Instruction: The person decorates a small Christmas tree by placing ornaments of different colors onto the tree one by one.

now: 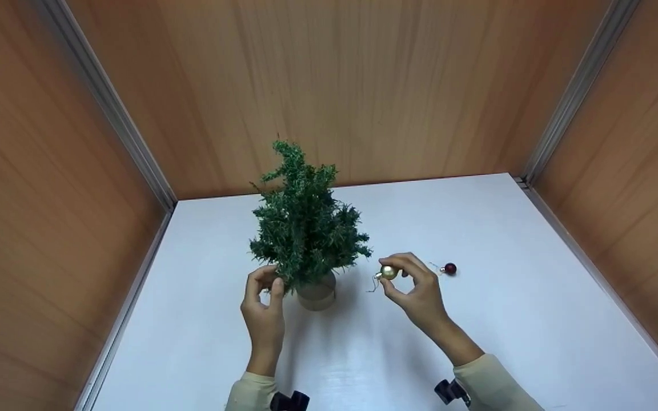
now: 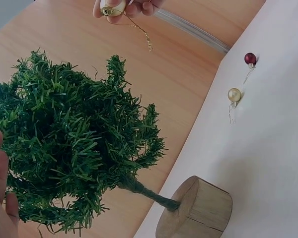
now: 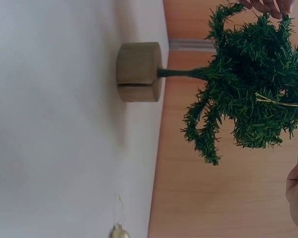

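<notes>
A small artificial Christmas tree (image 1: 306, 228) stands upright on a round wooden base (image 2: 208, 208). At its lower left side, my left hand (image 1: 264, 311) pinches a branch between thumb and fingers; foliage partly covers the fingertips. To the right of the tree, my right hand (image 1: 420, 291) holds a gold ball ornament (image 1: 388, 272) between thumb and fingertips, apart from the branches. Its gold cord (image 2: 145, 33) hangs loose. In the right wrist view that cord passes in front of the foliage, while the ball itself is out of frame.
On the white table (image 1: 192, 342) lie a dark red ball ornament (image 1: 450, 269) and a second gold ball ornament (image 2: 234, 94), each with a cord. Wood-grain panels (image 1: 363, 85) with metal corner strips enclose the table at the back and both sides.
</notes>
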`<state>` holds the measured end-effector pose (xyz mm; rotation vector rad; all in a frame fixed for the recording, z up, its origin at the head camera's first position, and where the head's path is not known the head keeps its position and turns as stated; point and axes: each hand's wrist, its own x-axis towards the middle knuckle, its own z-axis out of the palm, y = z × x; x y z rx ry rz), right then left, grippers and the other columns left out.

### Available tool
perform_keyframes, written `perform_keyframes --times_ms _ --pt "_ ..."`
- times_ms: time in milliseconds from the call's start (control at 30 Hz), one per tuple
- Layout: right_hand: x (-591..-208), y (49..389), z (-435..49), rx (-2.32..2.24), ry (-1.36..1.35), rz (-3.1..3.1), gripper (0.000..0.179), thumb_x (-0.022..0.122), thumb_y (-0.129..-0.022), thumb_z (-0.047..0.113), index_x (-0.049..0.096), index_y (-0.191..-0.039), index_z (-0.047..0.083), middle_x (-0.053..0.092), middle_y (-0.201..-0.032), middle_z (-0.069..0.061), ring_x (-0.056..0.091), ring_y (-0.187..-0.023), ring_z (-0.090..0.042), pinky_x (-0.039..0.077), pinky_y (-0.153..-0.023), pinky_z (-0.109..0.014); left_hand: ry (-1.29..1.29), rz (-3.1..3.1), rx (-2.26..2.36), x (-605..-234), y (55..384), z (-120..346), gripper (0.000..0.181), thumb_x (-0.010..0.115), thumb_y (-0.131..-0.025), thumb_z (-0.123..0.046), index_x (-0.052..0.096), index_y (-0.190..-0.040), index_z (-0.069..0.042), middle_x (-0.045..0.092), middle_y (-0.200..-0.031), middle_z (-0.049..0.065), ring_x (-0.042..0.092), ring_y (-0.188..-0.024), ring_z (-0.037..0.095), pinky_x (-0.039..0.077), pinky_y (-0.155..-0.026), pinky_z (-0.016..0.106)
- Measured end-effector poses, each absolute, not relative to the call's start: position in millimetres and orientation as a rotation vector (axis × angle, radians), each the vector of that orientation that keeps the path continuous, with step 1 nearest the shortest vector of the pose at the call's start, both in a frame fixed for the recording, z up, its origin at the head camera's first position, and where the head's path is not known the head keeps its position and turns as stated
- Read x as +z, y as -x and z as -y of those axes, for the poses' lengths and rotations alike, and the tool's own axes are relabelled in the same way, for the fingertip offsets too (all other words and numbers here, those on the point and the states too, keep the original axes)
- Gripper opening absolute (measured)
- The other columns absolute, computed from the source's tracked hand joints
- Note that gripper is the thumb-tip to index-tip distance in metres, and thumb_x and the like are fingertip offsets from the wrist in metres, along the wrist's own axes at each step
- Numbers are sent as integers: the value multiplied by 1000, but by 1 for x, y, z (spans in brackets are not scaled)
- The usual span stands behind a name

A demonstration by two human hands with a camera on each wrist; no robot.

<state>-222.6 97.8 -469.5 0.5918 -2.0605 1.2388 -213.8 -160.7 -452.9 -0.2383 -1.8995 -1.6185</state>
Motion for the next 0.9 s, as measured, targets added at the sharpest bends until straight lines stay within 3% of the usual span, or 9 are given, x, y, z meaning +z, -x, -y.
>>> perform_keyframes --times_ms 300,900 --pt "-441 207 -84 1253 -645 2017 36 70 -70 -9 63 -103 5 59 -96 -10 53 -79 -19 40 -68 -20 204 1898 -1638 -447 206 158 20 52 -90 -6 53 -109 0 56 -92 8 51 -86 16 41 -72 27" --pt "-434 205 -77 1236 -650 1994 36 71 -69 -8 64 -101 6 61 -94 -9 55 -79 -24 40 -69 -23 310 1841 -1626 -450 199 147 17 52 -87 1 53 -104 4 57 -83 6 55 -80 17 45 -72 25"
